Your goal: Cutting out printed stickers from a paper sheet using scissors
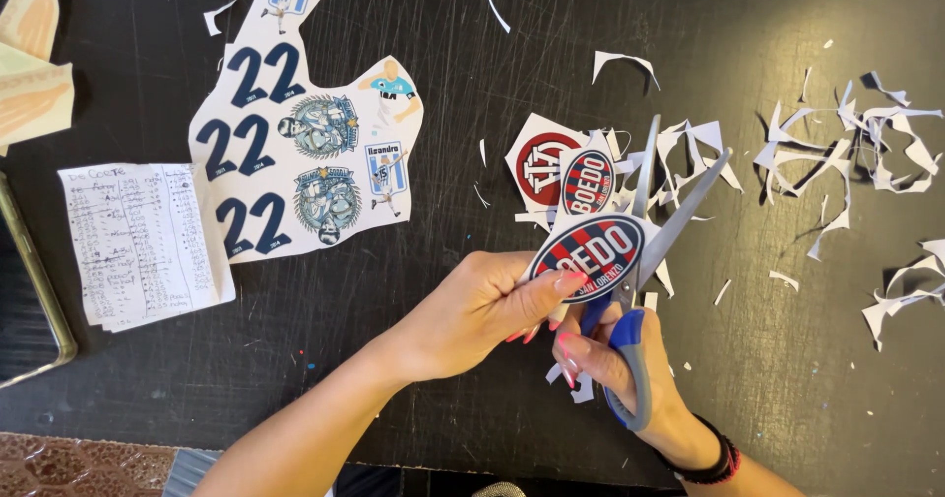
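My left hand (482, 305) pinches an oval sticker (586, 254) with red and blue stripes, held just above the black table. My right hand (615, 364) grips scissors (658, 231) by their blue and grey handles; the blades are spread apart at the sticker's right edge and point up and away. Two cut-out stickers lie just beyond: a smaller striped oval (589, 182) and a red and white round one (539, 167).
A white sticker sheet (295, 133) with dark numbers, badges and player figures lies at upper left. A handwritten paper note (138, 241) sits left of it. White paper trimmings (847, 143) are scattered at right. A dark framed object (25, 300) sits at the left edge.
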